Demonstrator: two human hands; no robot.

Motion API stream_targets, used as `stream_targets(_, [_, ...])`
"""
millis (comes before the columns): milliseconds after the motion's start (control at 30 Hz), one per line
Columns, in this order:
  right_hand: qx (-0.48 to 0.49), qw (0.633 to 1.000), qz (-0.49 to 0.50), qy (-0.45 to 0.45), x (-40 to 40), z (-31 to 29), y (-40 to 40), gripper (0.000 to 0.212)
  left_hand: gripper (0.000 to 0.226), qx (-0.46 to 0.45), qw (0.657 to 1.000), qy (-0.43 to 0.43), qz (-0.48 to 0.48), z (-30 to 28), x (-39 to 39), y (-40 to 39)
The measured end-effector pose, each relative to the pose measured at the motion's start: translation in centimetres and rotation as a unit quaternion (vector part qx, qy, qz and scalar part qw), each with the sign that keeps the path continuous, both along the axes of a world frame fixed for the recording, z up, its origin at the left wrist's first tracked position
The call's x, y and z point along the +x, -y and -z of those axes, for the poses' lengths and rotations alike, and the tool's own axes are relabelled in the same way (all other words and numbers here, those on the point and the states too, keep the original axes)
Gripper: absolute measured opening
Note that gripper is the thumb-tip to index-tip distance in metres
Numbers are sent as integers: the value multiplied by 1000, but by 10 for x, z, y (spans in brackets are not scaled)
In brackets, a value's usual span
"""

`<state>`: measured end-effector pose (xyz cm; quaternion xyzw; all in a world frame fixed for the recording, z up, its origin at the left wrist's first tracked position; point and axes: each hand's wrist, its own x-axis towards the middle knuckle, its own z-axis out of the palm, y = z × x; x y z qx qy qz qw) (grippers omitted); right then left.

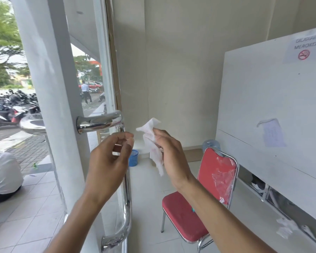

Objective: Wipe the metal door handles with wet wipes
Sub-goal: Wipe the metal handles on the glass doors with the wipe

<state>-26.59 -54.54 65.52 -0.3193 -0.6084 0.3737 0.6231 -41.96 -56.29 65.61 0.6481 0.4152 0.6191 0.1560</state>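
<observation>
A shiny metal door handle (100, 122) is bolted to the white door frame (49, 88); it turns down into a long vertical bar and rejoins the frame near the floor. My right hand (169, 152) pinches a crumpled white wet wipe (150, 141) a little to the right of the handle's top bend, not touching it. My left hand (110, 157) hovers in front of the vertical bar with fingers loosely curled, holding nothing. The middle of the bar is hidden behind that hand.
A red padded chair (204, 201) with a chrome frame stands to the right, beside a white partition board (263, 106). A small blue mesh bin (133, 157) sits on the floor by the wall. Outside the glass, a person (4, 174) sits on the tiles.
</observation>
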Motion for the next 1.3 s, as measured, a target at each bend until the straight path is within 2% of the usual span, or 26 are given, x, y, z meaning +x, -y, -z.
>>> stream_targets(233, [144, 981, 115, 60, -27, -8, 2, 27, 13, 100, 992, -67, -20, -20, -24, 19])
stream_targets(500, [203, 954, 177, 129, -57, -24, -2, 28, 23, 187, 972, -132, -60, -30, -46, 31])
stream_targets(633, [224, 939, 191, 178, -74, -29, -6, 33, 34, 156, 958, -206, -121, -39, -61, 28])
stream_targets(733, [257, 911, 236, 219, -81, -27, -10, 35, 43, 129, 953, -240, -130, -45, -66, 26])
stream_targets(833, [313, 851, 319, 277, -84, -22, -14, 34, 43, 130, 949, -255, -131, -48, -65, 27])
stream_targets(900, [346, 831, 339, 274, -84, -21, -18, 32, 41, 141, 944, -269, -127, -50, -64, 27])
stream_targets(1033, [354, 856, 319, 201, -77, -22, -32, 26, 37, 131, 942, -277, -135, -53, -64, 21])
stream_targets(1200, [231, 921, 277, 149, -59, -28, -47, 18, 41, 116, 949, -266, -122, -54, -59, 20])
stream_targets(1300, [195, 945, 251, 71, -57, -34, -43, 22, 42, 119, 947, -270, -125, -55, -57, 18])
